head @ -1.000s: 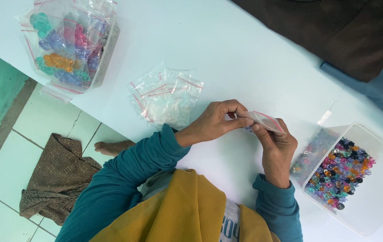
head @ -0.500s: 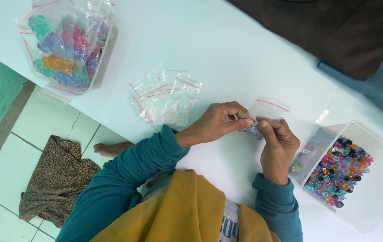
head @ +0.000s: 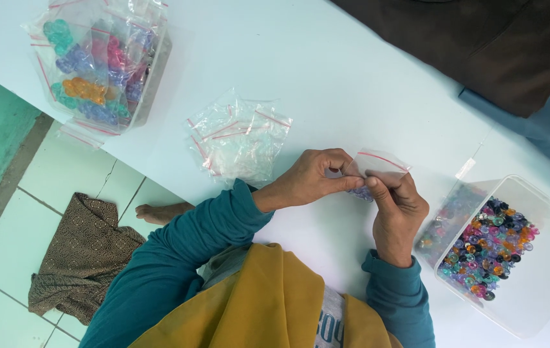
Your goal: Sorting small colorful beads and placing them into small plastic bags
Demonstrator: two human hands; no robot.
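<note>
Both hands pinch one small clear bag (head: pixel 378 169) shut between thumb and fingertips, the left hand (head: pixel 310 180) at its near edge, the right hand (head: pixel 398 216) curled beneath. The bag has a red strip and a few purple beads inside. It hangs just left of the clear tub of coloured beads (head: pixel 549 270), with the pile of empty bags (head: pixel 239 138) further left.

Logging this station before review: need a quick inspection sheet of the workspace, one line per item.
Surface: white table, partly bare.
Job's things: small clear zip bag with a red seal strip, a few beads inside; clear tub of mixed coloured beads; pile of empty zip bags.
Clutter: container of filled bead bags at the table corner.
Hands: left hand and right hand both pinch the small bag.
Cables: nothing seen.
Surroundings: tiled floor, brown patterned cloth, a bare foot, dark fabric across the table.
</note>
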